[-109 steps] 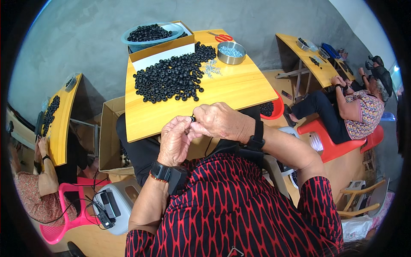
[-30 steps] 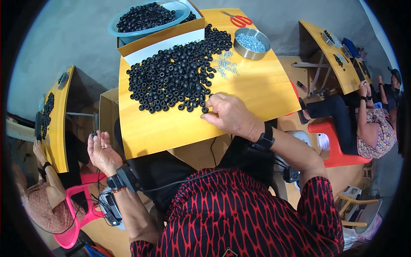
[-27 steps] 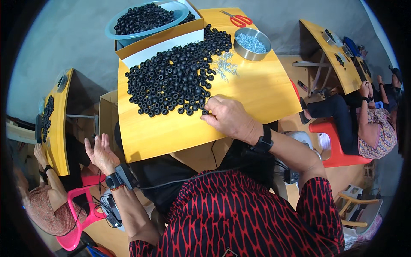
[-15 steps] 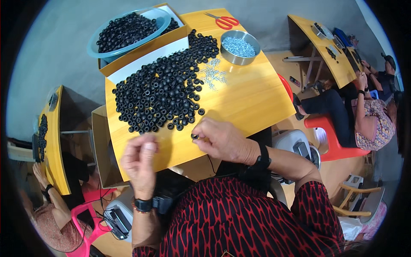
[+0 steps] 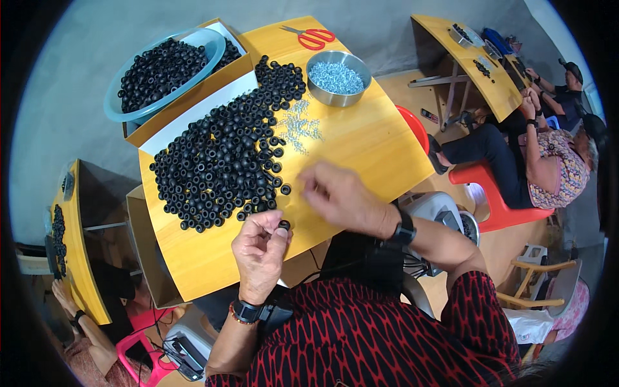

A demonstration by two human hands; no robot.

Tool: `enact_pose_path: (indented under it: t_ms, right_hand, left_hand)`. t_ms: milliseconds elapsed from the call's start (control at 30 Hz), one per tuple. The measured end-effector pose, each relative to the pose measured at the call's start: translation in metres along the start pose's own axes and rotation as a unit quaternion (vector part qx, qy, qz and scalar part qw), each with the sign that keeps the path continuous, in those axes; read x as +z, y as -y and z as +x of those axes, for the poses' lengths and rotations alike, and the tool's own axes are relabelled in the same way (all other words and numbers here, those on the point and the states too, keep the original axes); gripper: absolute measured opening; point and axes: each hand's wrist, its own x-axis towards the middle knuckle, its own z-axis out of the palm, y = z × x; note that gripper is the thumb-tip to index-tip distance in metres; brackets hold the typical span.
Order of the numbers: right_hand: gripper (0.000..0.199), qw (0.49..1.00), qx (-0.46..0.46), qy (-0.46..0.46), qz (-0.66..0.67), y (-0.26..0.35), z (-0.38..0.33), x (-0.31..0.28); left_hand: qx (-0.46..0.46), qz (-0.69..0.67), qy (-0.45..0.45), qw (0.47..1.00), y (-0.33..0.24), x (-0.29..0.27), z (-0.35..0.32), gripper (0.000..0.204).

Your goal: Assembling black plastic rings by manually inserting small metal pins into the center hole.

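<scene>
My left hand (image 5: 259,255) is at the table's near edge, thumb and fingers pinched on a small black ring (image 5: 284,224). To its right, above the yellow table (image 5: 371,151), hovers my right hand (image 5: 345,200); motion smears its fingers, so what they hold, if anything, does not show. Beyond my left hand spreads a large heap of the same black rings (image 5: 213,161). Beside the heap lies a scatter of tiny silvery pieces (image 5: 300,126), too small to name. A round metal bowl (image 5: 338,98) behind them holds many small bluish-silver pieces.
A light-blue basin (image 5: 115,106) full of black rings rests on a cardboard box (image 5: 132,138) at the far left. Red-handled scissors (image 5: 313,39) lie at the far edge. A red stool (image 5: 496,200) and seated people (image 5: 558,161) are to the right; another yellow table (image 5: 90,258) stands left.
The black ring has passed from my right hand to my left. My left hand has moved right; my right hand has lifted and shifted away from it. The view has shifted slightly.
</scene>
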Motion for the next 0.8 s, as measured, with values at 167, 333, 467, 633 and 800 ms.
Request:
enact_pose_path:
  t_ms: [167, 333, 467, 633, 800]
  right_hand:
    - [0.017, 0.989, 0.019, -0.022, -0.145, -0.030, 0.039, -0.020]
    - [0.017, 0.979, 0.052, 0.033, -0.194, -0.031, 0.046, -0.015]
    - [0.016, 0.983, 0.028, 0.022, -0.178, -0.036, 0.042, -0.013]
    - [0.014, 0.990, 0.012, 0.028, -0.139, -0.024, 0.032, -0.018]
    - [0.013, 0.995, -0.056, 0.049, -0.061, 0.003, 0.021, -0.015]
  left_hand:
    - [0.083, 0.126, 0.045, 0.988, 0.020, -0.003, 0.005, 0.013]
    - [0.102, 0.122, 0.040, 0.986, 0.021, -0.006, 0.005, 0.012]
    - [0.088, 0.125, 0.033, 0.988, 0.023, -0.010, 0.004, 0.013]
    - [0.050, 0.086, 0.019, 0.995, 0.015, -0.007, 0.003, 0.013]
    - [0.051, 0.075, 0.006, 0.996, 0.015, -0.008, 0.005, 0.019]
